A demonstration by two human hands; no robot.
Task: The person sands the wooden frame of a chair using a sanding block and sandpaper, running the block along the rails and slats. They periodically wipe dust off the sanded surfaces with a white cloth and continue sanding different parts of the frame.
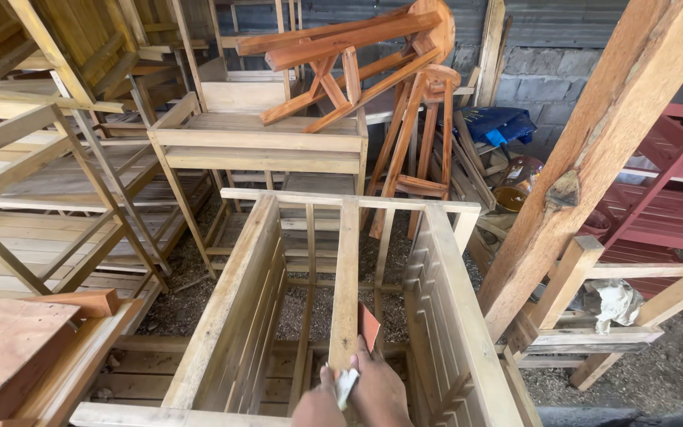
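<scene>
A pale slatted wooden frame (452, 316), open at the top like a crate, stands in front of me. A single plank rail (346, 277) runs down its middle towards me. My right hand (379, 391) rests at the near end of this rail and holds a reddish-brown sheet of sandpaper (368, 326) against the rail's right side. My left hand (318, 407) is close beside it at the bottom edge, partly cut off. A small white piece (347, 386) shows between the two hands; I cannot tell which hand holds it.
Unfinished wooden bed frames (49, 198) are stacked at left. A bench frame (258, 138) behind carries upturned stools (357, 55). A thick slanted post (586, 158) rises at right, with red-painted racks (666, 198) beyond. Gravel covers the floor (310, 304).
</scene>
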